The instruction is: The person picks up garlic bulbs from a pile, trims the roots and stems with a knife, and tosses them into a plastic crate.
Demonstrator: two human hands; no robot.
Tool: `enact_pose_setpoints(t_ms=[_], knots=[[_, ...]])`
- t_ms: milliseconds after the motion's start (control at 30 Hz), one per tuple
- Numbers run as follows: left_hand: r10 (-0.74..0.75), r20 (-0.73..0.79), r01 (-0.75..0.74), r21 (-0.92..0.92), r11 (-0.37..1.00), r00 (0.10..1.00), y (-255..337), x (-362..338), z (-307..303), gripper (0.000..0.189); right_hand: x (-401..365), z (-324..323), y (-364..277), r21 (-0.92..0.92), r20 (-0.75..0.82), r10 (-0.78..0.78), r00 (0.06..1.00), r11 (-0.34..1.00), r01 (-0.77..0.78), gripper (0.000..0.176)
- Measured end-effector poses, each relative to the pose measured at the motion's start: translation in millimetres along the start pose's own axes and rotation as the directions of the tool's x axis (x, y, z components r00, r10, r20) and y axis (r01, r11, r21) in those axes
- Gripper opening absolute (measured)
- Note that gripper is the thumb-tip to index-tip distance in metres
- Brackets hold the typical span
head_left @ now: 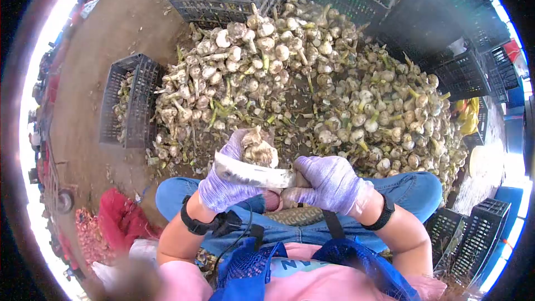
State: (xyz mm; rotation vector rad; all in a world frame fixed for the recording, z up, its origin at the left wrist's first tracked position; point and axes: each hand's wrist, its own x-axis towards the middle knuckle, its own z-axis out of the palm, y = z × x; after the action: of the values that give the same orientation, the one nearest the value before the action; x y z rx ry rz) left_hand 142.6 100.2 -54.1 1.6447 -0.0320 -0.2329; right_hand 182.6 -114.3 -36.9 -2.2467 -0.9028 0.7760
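Observation:
My left hand (225,192), in a purple glove, is closed around a dirt-streaked garlic bulb (259,153) in front of my lap. A curved knife (251,173) with a pale, stained blade lies across the front of this hand, just below the bulb. My right hand (329,183), gloved in the same purple, is wrapped around the knife's handle, of which only a short brownish piece shows beside the thumb. Directly beyond both hands spreads a large heap of garlic bulbs (262,44), many with stalks on.
A second garlic heap (390,117) lies at the right. Black crates stand around: one on the left (142,100), one at the back (217,6) holding trimmings, more stacked at right (465,75). A red cloth (125,217) and a mesh sack (92,237) lie at lower left.

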Motion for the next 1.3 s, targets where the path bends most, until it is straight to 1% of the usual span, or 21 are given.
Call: enact_pose_setpoints(t_ms=[67,133,233,333,367,467,567,600,633,667,767,800,867,933,967,1000,1033,1100,1167,1267,1300], knots=[[0.077,-0.007,-0.075,0.106,0.992,0.997,-5,-5,0,0.076,-2,0,-4,-0.036,-0.018,-0.028,0.999,0.999,0.027,0.056],[0.038,-0.045,-0.038,0.000,0.999,0.998,1,-10,4,0.077,-4,-2,-9,-0.088,0.016,-0.008,1.000,0.996,0.009,0.058],[0.105,-0.027,-0.095,0.266,0.959,0.994,-3,-13,3,0.079,-8,3,-9,-0.055,0.011,-0.016,1.000,0.998,0.016,0.057],[0.055,-0.056,-0.045,0.174,0.984,0.997,-6,-19,8,0.080,-10,9,-4,-0.061,-0.022,-0.025,0.999,0.998,0.023,0.058],[0.151,-0.072,-0.116,0.358,0.926,0.986,-7,-19,8,0.081,-10,11,-1,-0.062,-0.022,-0.025,0.999,0.998,0.023,0.058],[0.047,-0.107,-0.025,0.202,0.979,0.993,-4,-19,19,0.077,-14,24,20,-0.011,-0.012,-0.019,1.000,1.000,0.019,0.050],[0.213,-0.134,-0.144,0.399,0.906,0.968,6,-25,17,0.070,-23,47,69,0.006,-0.185,0.047,0.982,0.999,-0.046,0.041],[0.331,-0.184,-0.216,0.460,0.861,0.926,12,-29,13,0.070,-30,48,92,0.046,-0.217,0.297,0.930,0.955,-0.294,0.042],[0.275,-0.211,-0.162,0.435,0.886,0.938,11,-26,10,0.064,-30,42,105,0.067,-0.234,0.507,0.830,0.860,-0.506,0.043],[0.466,-0.171,-0.258,0.647,0.718,0.868,7,-13,9,0.064,-24,40,103,0.055,-0.223,0.488,0.844,0.871,-0.489,0.043],[0.102,-0.308,-0.067,0.121,0.990,0.946,-15,0,10,0.067,-21,39,73,0.435,-0.175,0.437,0.882,0.838,-0.329,0.050],[0.101,-0.301,-0.067,0.119,0.991,0.948,-21,5,9,0.067,-18,50,70,0.578,-0.289,0.342,0.894,0.807,-0.122,0.050],[0.431,-0.192,-0.263,0.559,0.787,0.882,-27,17,4,0.072,-17,53,55,0.631,-0.218,0.369,0.903,0.760,-0.159,0.053],[0.325,-0.216,-0.217,0.408,0.887,0.921,-18,17,13,0.075,-11,68,48,0.855,-0.185,0.390,0.902,0.516,-0.047,0.060],[0.139,-0.307,-0.143,0.012,0.990,0.942,-11,17,21,0.074,-7,69,43,0.891,-0.145,0.399,0.906,0.450,-0.055,0.059],[-0.071,-0.315,-0.061,-0.390,0.919,0.946,-8,16,30,0.074,-3,69,38,0.922,-0.104,0.404,0.909,0.381,-0.064,0.059],[-0.093,-0.300,-0.123,-0.628,0.768,0.949,-8,15,36,0.069,1,68,31,0.923,-0.106,0.407,0.907,0.379,-0.062,0.059],[-0.130,-0.233,-0.078,-0.711,0.699,0.964,-10,12,39,0.067,9,65,17,0.979,-0.184,0.400,0.898,0.154,0.132,0.054],[-0.197,-0.156,-0.014,-0.816,0.578,0.968,-18,9,42,0.065,14,58,11,0.973,-0.217,0.391,0.894,0.165,0.164,0.051],[-0.183,-0.116,0.022,-0.788,0.616,0.976,-22,2,47,0.063,13,44,9,0.964,-0.218,0.419,0.882,0.235,0.126,0.045],[-0.192,-0.089,0.059,-0.754,0.654,0.977,-19,2,47,0.057,14,43,11,0.934,-0.241,0.425,0.873,0.347,0.088,0.044]])
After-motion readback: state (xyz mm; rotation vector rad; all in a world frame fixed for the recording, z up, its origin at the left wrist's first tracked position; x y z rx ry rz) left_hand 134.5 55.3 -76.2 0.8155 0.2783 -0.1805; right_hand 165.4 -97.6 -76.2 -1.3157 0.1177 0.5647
